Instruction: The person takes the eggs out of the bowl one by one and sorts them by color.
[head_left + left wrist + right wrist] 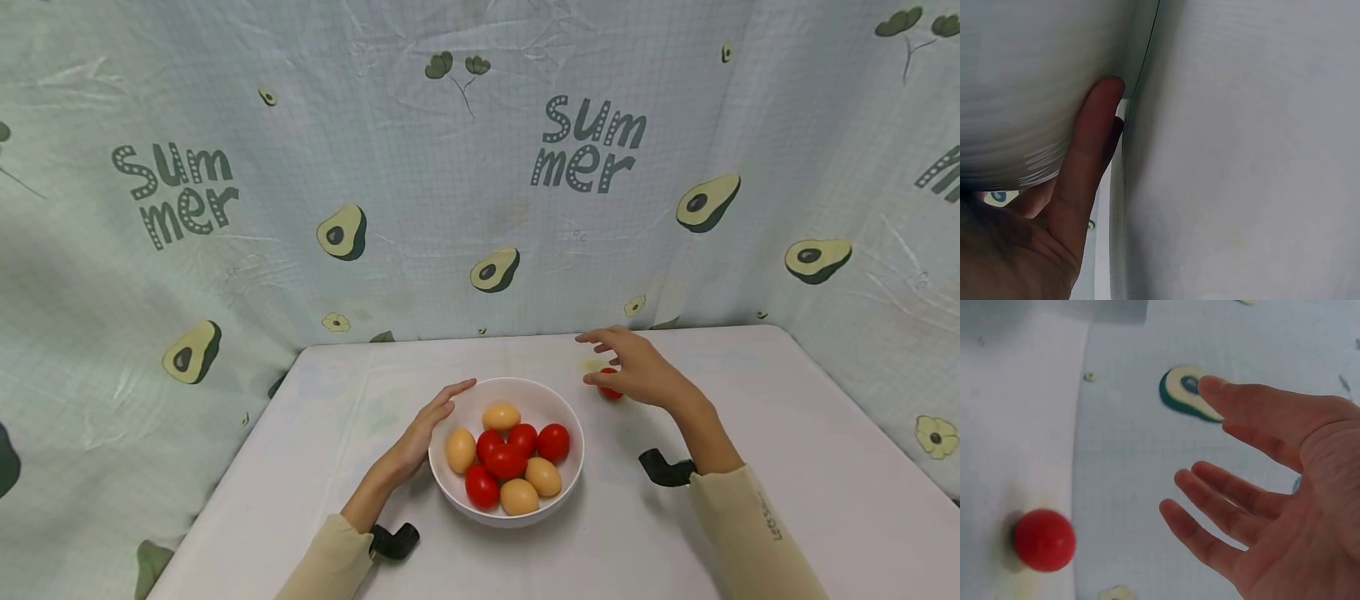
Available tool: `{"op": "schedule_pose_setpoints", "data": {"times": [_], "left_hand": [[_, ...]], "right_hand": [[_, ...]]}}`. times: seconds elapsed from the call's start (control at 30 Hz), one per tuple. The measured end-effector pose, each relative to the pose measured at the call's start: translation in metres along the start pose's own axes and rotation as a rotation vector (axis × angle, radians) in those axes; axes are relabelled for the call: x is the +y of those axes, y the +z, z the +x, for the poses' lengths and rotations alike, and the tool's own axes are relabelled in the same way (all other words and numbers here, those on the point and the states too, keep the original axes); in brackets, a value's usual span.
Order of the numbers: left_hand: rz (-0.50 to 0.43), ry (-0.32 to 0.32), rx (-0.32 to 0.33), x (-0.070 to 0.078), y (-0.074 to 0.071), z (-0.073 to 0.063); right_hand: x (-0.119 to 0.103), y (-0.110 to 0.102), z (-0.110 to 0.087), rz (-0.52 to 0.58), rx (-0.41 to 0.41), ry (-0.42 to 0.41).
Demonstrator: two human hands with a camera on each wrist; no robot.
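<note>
A white bowl (pixel 507 522) stands on the table, holding several glossy red tomatoes (pixel 506 461) and several light-brown eggs (pixel 520 497). My left hand (pixel 420 433) rests against the bowl's left side. In the left wrist view, its extended finger (pixel 1088 156) lies along the bowl's outer wall (pixel 1016 81). Right of the bowl and farther back, a single red tomato (pixel 613 393) sits on the table, partly covered by my right hand (pixel 633 367). The right wrist view shows that tomato (pixel 1044 540) apart from the hand (pixel 1272 506), whose fingers are spread and hold nothing.
The white tabletop (pixel 390 375) ends at a back edge against a hanging cloth (pixel 405 167) printed with avocados and lettering. More cloth hangs along the left and right sides. A black wrist mount (pixel 666 468) juts from the right sleeve, another (pixel 396 542) from the left.
</note>
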State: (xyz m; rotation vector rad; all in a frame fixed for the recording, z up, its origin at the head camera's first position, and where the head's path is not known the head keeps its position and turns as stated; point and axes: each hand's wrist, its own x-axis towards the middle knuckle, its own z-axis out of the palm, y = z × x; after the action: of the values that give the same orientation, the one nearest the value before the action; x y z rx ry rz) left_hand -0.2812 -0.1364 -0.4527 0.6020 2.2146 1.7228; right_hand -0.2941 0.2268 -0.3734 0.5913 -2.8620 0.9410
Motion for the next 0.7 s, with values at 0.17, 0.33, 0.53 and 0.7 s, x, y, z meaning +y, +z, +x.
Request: {"op": "schedule_pose_setpoints", "data": {"times": [0.17,0.33,0.53,0.7], "left_hand": [[0.013,0.02,0.015,-0.001,0.001,0.001],[0.023,0.025,0.021,-0.002,0.001,0.001],[0.008,0.013,0.004,-0.001,0.0,0.0],[-0.009,0.004,-0.004,-0.001,0.0,-0.001]], "right_hand": [[-0.027,0.003,-0.003,-0.014,-0.011,-0.07],[-0.047,0.011,-0.006,-0.011,-0.04,-0.167],[-0.063,0.022,-0.006,0.077,-0.113,-0.275],[-0.072,0.03,-0.007,0.145,-0.17,-0.328]]}}
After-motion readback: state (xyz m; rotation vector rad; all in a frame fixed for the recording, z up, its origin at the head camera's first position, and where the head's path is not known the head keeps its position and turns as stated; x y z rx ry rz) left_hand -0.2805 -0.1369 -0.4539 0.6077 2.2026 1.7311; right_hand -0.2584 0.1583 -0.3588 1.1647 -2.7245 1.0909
